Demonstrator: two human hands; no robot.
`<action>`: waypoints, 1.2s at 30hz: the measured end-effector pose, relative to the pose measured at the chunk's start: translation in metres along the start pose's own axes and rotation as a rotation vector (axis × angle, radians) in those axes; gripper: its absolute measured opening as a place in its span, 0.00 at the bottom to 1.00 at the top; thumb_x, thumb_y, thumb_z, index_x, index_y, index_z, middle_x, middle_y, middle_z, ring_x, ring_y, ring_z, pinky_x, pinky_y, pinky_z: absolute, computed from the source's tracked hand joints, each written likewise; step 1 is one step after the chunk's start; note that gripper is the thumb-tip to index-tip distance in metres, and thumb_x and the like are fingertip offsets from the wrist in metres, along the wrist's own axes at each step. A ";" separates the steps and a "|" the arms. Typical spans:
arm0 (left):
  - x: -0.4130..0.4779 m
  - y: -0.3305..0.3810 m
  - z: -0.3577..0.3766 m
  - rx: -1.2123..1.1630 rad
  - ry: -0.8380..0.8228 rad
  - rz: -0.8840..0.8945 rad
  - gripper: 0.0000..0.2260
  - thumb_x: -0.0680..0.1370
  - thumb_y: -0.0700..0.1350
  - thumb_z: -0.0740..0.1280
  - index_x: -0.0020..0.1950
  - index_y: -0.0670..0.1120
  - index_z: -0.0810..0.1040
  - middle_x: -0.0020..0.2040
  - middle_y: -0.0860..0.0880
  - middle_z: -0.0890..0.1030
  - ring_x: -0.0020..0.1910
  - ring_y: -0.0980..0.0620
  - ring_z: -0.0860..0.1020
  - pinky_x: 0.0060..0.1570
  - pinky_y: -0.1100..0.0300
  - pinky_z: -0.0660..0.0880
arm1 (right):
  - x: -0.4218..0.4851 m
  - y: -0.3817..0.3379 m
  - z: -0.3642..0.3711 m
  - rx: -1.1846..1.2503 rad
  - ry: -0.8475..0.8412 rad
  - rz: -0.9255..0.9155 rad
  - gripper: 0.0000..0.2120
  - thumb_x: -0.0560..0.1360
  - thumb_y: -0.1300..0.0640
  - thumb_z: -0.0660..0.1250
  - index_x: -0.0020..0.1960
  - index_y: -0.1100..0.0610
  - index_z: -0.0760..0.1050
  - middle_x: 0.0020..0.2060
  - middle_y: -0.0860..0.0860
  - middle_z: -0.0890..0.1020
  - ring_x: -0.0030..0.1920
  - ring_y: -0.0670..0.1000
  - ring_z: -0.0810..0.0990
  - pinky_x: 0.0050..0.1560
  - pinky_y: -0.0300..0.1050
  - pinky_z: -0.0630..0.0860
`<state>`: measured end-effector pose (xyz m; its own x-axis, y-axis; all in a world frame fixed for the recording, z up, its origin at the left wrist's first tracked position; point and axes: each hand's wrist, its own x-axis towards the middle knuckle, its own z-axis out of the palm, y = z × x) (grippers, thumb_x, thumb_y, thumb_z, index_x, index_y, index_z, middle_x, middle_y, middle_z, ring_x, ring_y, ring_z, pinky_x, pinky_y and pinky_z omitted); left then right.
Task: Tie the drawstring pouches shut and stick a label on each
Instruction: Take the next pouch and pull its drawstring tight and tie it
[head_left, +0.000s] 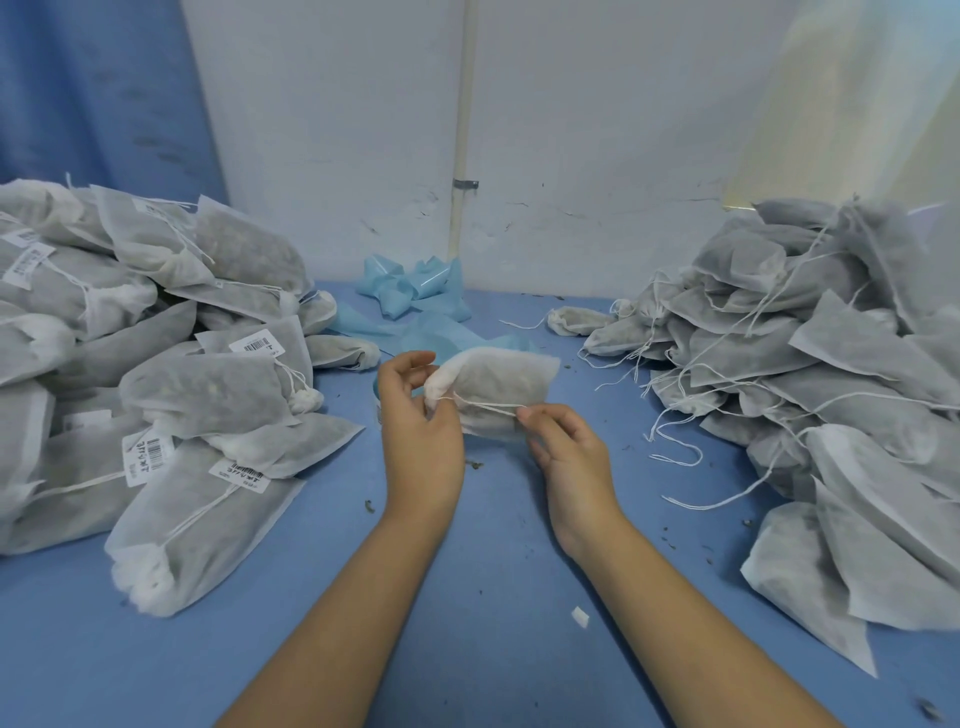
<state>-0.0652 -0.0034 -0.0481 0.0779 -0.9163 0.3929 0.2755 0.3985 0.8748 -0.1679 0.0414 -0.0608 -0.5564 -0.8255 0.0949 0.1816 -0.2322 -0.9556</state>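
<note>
A filled white drawstring pouch (501, 387) is held up over the middle of the blue table, its gathered neck pointing left. My left hand (418, 431) grips that neck with thumb and fingers. My right hand (563, 449) pinches the white drawstring (485, 405), which runs taut across the pouch from the neck to my fingertips. No label shows on this pouch.
On the left lies a heap of tied pouches with barcode labels (156, 364). A heap of pouches with loose strings (810, 374) fills the right. Curled blue backing strips (410, 296) lie at the back by the wall. Dark crumbs and a white scrap (580, 617) dot the blue table (467, 545).
</note>
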 end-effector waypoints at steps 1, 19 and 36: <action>0.001 0.001 0.000 0.002 0.002 -0.005 0.20 0.76 0.30 0.58 0.51 0.57 0.69 0.55 0.47 0.76 0.50 0.56 0.77 0.44 0.70 0.72 | 0.000 0.000 0.000 0.010 0.007 -0.001 0.10 0.73 0.62 0.69 0.35 0.52 0.78 0.36 0.44 0.81 0.42 0.44 0.77 0.51 0.40 0.71; -0.006 0.000 0.005 -0.053 -0.042 -0.181 0.26 0.74 0.40 0.71 0.65 0.52 0.61 0.65 0.48 0.73 0.63 0.52 0.74 0.63 0.57 0.72 | -0.003 -0.002 0.015 0.211 0.012 0.073 0.07 0.75 0.65 0.68 0.39 0.57 0.75 0.32 0.48 0.80 0.33 0.44 0.78 0.39 0.35 0.77; 0.029 0.012 -0.025 -0.388 0.006 -0.381 0.08 0.75 0.34 0.66 0.49 0.45 0.79 0.44 0.49 0.84 0.43 0.53 0.81 0.51 0.56 0.77 | 0.003 0.001 0.022 -0.167 -0.147 -0.086 0.19 0.71 0.64 0.73 0.57 0.52 0.70 0.51 0.55 0.79 0.38 0.47 0.81 0.39 0.37 0.78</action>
<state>-0.0362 -0.0261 -0.0334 -0.0910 -0.9937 0.0659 0.6187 -0.0045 0.7856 -0.1516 0.0274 -0.0551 -0.4375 -0.8754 0.2055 -0.0044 -0.2265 -0.9740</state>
